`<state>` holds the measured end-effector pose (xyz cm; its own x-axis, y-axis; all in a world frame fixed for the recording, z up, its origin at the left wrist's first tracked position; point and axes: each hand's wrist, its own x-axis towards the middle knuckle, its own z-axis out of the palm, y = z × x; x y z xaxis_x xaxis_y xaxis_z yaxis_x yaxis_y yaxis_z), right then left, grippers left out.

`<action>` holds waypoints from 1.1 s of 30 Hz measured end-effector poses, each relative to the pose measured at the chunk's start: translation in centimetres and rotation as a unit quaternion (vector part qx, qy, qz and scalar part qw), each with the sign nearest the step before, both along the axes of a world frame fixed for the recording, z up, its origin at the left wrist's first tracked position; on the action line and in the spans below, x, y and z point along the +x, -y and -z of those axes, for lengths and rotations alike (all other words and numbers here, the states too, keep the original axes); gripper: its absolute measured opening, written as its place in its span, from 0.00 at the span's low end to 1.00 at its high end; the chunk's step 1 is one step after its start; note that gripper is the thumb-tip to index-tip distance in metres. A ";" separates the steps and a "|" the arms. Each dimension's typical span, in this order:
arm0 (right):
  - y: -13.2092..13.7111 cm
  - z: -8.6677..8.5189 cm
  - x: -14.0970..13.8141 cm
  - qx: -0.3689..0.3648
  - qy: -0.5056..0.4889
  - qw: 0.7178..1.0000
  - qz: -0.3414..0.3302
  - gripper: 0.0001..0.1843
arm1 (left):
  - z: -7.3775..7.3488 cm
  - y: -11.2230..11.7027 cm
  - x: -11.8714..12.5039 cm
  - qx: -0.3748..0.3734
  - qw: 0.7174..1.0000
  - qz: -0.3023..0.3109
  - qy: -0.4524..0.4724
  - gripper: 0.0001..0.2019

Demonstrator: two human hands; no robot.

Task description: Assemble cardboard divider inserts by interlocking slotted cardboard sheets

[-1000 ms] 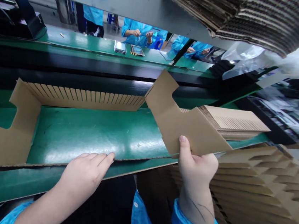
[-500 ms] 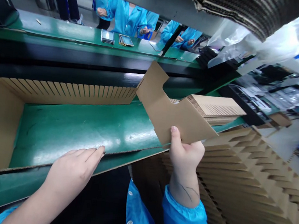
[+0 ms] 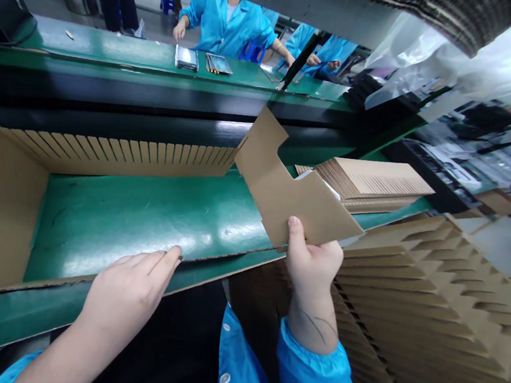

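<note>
A long cardboard frame stands on the green work surface, with a row of slots along its far wall and cut-outs in its end panels. My left hand pinches the top edge of the near wall around its middle. At the right end, my right hand grips the lower corner of the tilted end panel, thumb on its face and fingers hidden behind. The near wall's outer side is mostly out of sight.
A stack of slotted cardboard pieces lies beyond the right end panel. Many folded cardboard sheets are piled at lower right. Across the way, co-workers in blue stand at a green bench with flat panels. Plastic bags hang at upper right.
The view has shifted slightly. My hands keep their hold on the cardboard frame, and the right end panel has moved a little. Across the bench, a co-worker's arms have spread outward.
</note>
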<state>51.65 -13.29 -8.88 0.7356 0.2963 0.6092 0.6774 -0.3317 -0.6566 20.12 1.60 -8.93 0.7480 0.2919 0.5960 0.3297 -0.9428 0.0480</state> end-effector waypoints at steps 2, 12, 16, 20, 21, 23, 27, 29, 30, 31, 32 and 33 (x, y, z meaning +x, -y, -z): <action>0.0 0.9 -0.2 -0.005 0.008 1.000 -0.002 0.29 | -0.1 0.1 0.1 0.001 1.000 0.000 0.005 0.09; -0.3 3.1 -0.1 -0.044 0.003 0.999 -0.030 0.32 | -0.3 0.1 0.3 0.008 1.000 -0.001 0.013 0.10; -0.1 4.1 -0.2 -0.027 -0.055 0.997 -0.039 0.31 | -0.2 0.1 0.2 0.008 1.000 -0.004 0.011 0.10; 0.2 4.5 0.1 -0.038 -0.067 0.996 -0.048 0.33 | -0.3 0.1 0.2 0.005 1.000 -0.003 0.011 0.09; 0.3 4.4 0.1 -0.044 -0.059 0.996 -0.052 0.34 | -0.3 0.1 0.2 0.005 1.000 -0.003 0.011 0.09; 0.2 4.3 0.1 -0.049 -0.039 0.996 -0.058 0.34 | -0.4 0.0 0.3 0.007 1.000 -0.003 0.011 0.09; 0.1 4.0 0.0 -0.048 -0.029 0.996 -0.066 0.35 | -0.6 0.0 0.3 0.007 1.000 0.000 0.009 0.09; 0.1 3.9 0.0 -0.063 -0.033 0.995 -0.071 0.35 | -0.6 0.0 0.3 0.003 1.000 0.001 0.009 0.09; 0.1 3.8 0.1 -0.071 -0.036 0.994 -0.073 0.35 | -0.6 0.0 0.2 0.002 1.000 0.001 0.009 0.09; 0.1 3.7 0.2 -0.079 -0.039 0.993 -0.075 0.35 | -0.6 0.1 0.2 0.002 1.000 0.000 0.010 0.08; 0.1 3.6 0.3 -0.086 -0.046 0.992 -0.077 0.35 | -0.6 0.1 0.2 0.002 1.000 -0.002 0.011 0.08; 0.2 3.5 0.4 -0.092 -0.056 0.991 -0.078 0.35 | -0.5 0.1 0.2 0.003 1.000 -0.003 0.010 0.08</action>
